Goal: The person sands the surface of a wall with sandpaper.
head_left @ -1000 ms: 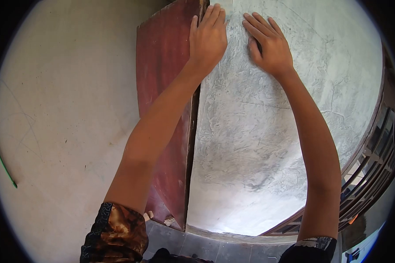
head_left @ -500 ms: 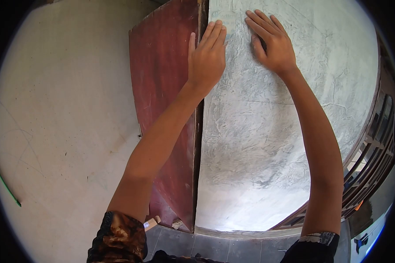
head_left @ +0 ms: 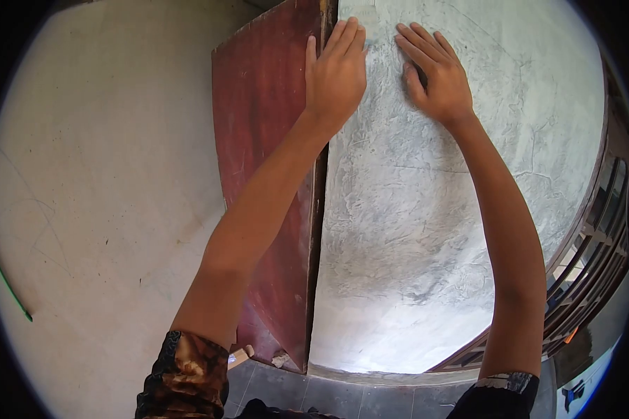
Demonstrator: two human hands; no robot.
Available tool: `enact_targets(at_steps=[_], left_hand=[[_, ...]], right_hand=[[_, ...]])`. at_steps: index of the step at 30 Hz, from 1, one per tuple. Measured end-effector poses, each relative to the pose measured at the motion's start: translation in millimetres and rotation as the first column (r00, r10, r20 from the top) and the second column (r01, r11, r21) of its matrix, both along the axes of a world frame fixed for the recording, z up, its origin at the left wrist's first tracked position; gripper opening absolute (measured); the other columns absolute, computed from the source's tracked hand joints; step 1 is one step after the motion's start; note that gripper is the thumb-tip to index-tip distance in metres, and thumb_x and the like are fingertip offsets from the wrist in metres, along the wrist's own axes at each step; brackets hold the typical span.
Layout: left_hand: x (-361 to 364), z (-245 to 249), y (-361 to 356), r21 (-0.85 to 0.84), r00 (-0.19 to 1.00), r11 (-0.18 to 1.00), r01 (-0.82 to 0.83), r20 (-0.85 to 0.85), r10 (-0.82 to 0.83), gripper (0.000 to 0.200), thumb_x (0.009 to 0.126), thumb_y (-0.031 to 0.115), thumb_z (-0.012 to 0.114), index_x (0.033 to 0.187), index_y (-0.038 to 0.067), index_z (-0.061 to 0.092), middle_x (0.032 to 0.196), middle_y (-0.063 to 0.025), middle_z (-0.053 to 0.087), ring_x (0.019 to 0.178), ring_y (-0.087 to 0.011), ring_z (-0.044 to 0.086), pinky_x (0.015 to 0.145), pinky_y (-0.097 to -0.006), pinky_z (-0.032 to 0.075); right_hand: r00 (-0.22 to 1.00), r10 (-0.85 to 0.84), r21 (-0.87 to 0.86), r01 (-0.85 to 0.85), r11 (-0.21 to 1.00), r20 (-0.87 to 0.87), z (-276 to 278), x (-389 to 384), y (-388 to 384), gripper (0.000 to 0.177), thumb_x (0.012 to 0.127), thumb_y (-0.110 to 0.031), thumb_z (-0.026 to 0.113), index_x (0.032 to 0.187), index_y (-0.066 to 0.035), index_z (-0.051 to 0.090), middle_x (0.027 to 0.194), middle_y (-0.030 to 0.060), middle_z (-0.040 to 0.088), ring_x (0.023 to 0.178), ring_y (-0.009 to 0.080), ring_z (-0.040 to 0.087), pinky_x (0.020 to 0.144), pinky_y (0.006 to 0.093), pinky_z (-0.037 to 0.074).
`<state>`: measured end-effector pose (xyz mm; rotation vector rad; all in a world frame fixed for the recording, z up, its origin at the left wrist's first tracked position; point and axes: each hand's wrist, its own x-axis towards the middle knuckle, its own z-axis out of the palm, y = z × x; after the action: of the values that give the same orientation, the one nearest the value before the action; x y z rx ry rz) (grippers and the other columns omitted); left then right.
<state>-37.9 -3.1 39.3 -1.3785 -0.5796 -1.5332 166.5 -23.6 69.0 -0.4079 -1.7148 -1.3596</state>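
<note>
The rough, grey-white plastered wall (head_left: 398, 230) lies beneath both hands; the dark-red wooden door panel (head_left: 258, 119) stands left of, and partly behind, the left hand (head_left: 337, 82). That hand has shifted slightly upward within the last half second, while the right hand (head_left: 442, 82) barely moved, suggesting work continues on one stretch. Both are flattened, unclenched, grasping nothing visible.

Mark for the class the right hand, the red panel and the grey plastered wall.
Right hand (head_left: 445, 84): head view, back.
Red panel (head_left: 262, 112): head view, upper face.
Grey plastered wall (head_left: 398, 230): head view, middle.
</note>
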Motion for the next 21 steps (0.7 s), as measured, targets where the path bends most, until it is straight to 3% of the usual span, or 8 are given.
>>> enact_targets(at_steps=[2,4,7,10,14,16,18,21], left_hand=[[-1.6,38.7,1.3,0.026,1.0,0.999,-0.031,0.004,0.031,0.035,0.099,0.011,0.061,0.132,0.002,0.065,0.143,-0.0115,0.063,0.137,-0.0286,0.056,0.107,-0.0586,0.046],[-3.0,58.4,5.2,0.004,0.999,0.999,-0.049,-0.002,0.049,0.037,0.106,0.01,0.044,0.135,-0.008,0.06,0.146,-0.0227,0.057,0.142,-0.0357,0.047,0.117,-0.0541,0.036],[1.5,2.4,7.9,0.068,0.999,0.997,-0.044,0.01,0.043,0.032,0.099,0.013,0.062,0.128,0.002,0.066,0.142,-0.0103,0.063,0.138,-0.0253,0.055,0.106,-0.0594,0.046],[-2.3,-44.3,9.8,-0.008,1.0,1.0,0.006,-0.028,-0.006,0.034,0.099,0.01,0.06,0.132,0.002,0.065,0.143,-0.0119,0.063,0.137,-0.0296,0.056,0.108,-0.0591,0.045],[-1.7,34.9,7.8,0.048,1.0,0.999,-0.006,-0.02,0.007,0.036,0.098,0.008,0.062,0.134,0.002,0.065,0.145,-0.0122,0.061,0.138,-0.0297,0.055,0.107,-0.0594,0.045],[0.7,60.0,9.6,0.013,1.0,1.0,-0.021,0.002,0.021,0.037,0.106,0.011,0.045,0.135,-0.008,0.06,0.147,-0.0227,0.057,0.142,-0.037,0.047,0.117,-0.0546,0.036],[0.3,32.6,11.4,-0.008,0.999,0.999,-0.039,-0.029,0.039,0.037,0.107,0.012,0.045,0.135,-0.008,0.06,0.148,-0.0228,0.056,0.143,-0.0375,0.046,0.117,-0.0552,0.035],[0.5,-35.1,12.6,0.04,0.997,0.997,0.072,0.001,-0.072,0.035,0.099,0.008,0.061,0.133,0.003,0.066,0.145,-0.0122,0.061,0.139,-0.0291,0.054,0.107,-0.0592,0.045]], right_hand=[[1.0,0.006,0.003,-0.006,1.0,-0.011,-2.1,-0.1,4.4,0.047,0.091,-0.008,0.057,0.138,-0.008,0.065,0.15,0.0061,0.058,0.145,0.0266,0.047,0.124,0.0482,0.031],[1.0,0.009,0.011,-0.009,1.0,-0.02,-1.0,1.4,5.1,0.047,0.091,-0.008,0.057,0.138,-0.007,0.065,0.15,0.006,0.058,0.145,0.0266,0.047,0.124,0.0482,0.031],[0.999,0.033,-0.01,-0.033,0.999,-0.018,-2.5,0.7,4.2,0.047,0.091,-0.009,0.058,0.138,-0.007,0.065,0.15,0.006,0.058,0.146,0.0263,0.047,0.124,0.0482,0.031],[0.999,0.017,0.058,-0.015,0.998,-0.036,-0.9,-0.2,5.5,0.044,0.089,-0.013,0.059,0.131,-0.007,0.069,0.145,0.0082,0.063,0.141,0.0254,0.052,0.123,0.0462,0.033],[1.0,0.003,0.023,-0.002,1.0,-0.027,-4.0,-0.4,6.8,0.045,0.09,-0.012,0.059,0.134,-0.007,0.067,0.148,0.0068,0.061,0.143,0.025,0.05,0.124,0.0466,0.032],[0.999,-0.006,0.0,0.007,1.0,-0.035,-3.2,1.4,4.4,0.047,0.091,-0.011,0.059,0.137,-0.008,0.065,0.15,0.0056,0.058,0.145,0.025,0.047,0.125,0.0469,0.031],[1.0,0.0,-0.002,0.0,1.0,-0.008,-2.7,0.3,-0.5,0.046,0.091,-0.011,0.059,0.137,-0.008,0.065,0.15,0.0056,0.059,0.145,0.0247,0.047,0.125,0.047,0.031],[1.0,-0.003,0.011,0.003,1.0,-0.01,-3.0,0.9,1.5,0.046,0.091,-0.011,0.059,0.137,-0.008,0.065,0.15,0.0058,0.059,0.145,0.0243,0.048,0.124,0.0472,0.031]])
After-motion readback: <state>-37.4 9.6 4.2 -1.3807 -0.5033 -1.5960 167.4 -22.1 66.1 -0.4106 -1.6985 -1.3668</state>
